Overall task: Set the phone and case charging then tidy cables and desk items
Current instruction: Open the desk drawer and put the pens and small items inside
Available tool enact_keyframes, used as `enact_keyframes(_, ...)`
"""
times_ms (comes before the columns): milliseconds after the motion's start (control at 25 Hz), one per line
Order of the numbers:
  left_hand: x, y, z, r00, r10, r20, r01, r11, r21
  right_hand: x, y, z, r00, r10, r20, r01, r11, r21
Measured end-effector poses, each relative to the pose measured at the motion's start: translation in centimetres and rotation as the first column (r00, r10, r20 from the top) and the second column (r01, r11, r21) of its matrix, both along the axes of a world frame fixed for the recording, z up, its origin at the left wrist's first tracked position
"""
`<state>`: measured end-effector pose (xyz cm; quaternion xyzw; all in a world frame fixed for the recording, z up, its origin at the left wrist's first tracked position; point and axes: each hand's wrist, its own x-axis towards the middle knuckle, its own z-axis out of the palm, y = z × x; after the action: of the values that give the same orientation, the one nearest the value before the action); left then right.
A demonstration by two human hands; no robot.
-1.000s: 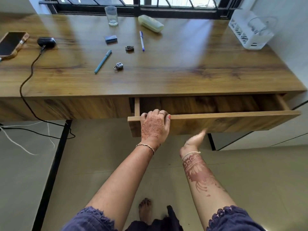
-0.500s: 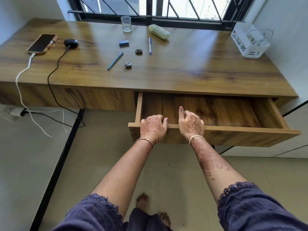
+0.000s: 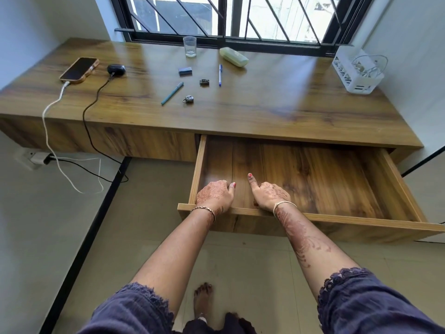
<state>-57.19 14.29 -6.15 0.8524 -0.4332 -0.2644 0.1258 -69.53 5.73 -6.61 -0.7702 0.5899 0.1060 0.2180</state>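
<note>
Farthest left on the desk point(image 3: 289, 104) lie the phone point(image 3: 79, 69) on a white cable point(image 3: 48, 131) and the black case point(image 3: 116, 69) on a black cable point(image 3: 89, 116), then a teal pen point(image 3: 172, 93), a glass point(image 3: 190, 46) and a padlock point(image 3: 188, 99), while left hand point(image 3: 214, 195) and right hand point(image 3: 269, 195) both curl over the front edge of the open drawer point(image 3: 337, 218), a white basket point(image 3: 356, 73) far right.

- Desk point(image 3: 265, 109): wood-grain top, smooth, with a slight sheen.
- Drawer point(image 3: 313, 179): wood-grain, satin.
- Glass point(image 3: 189, 46): clear.
- Basket point(image 3: 356, 73): white plastic.
</note>
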Motion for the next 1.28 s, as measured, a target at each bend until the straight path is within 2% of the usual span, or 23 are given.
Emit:
enact_keyframes(200, -0.2, 0.5, -0.3, 0.997, -0.004, -0.074, 0.003, 1.0, -0.014, -0.1, 0.4, -0.8, 0.998, 0.017, 0.053, -0.015, 0.999, -0.031)
enact_keyframes(400, -0.3, 0.0, 1.3, 0.997, -0.004, -0.081, -0.009, 0.988, -0.155, 0.2, 0.6, 0.8, 0.982, 0.045, 0.186, -0.005, 0.978, -0.209)
enact_keyframes(520, 0.3, -0.6, 2.6, 0.997, 0.008, -0.078, -0.029, 0.962, -0.273, 1.3, 0.0, 1.4, 0.943, 0.147, 0.298, -0.029, 0.931, -0.365)
enact_keyframes(680, 2.9, -2.5, 4.8, 0.998, 0.033, -0.053, -0.051, 0.915, -0.401, 3.7, -2.1, 3.8, 0.935, 0.271, 0.228, -0.13, 0.861, -0.491)
enact_keyframes(960, 11.4, -6.7, 6.3, 0.992, 0.097, -0.077, -0.122, 0.873, -0.471, 12.5, -6.6, 6.2, 0.929, 0.302, 0.213, -0.149, 0.834, -0.531)
enact_keyframes(1280, 26.1, -11.4, 6.4, 0.966, 0.257, -0.023, -0.232, 0.83, -0.508, 26.1, -12.6, 5.7, 0.91, 0.2, 0.362, -0.036, 0.91, -0.414)
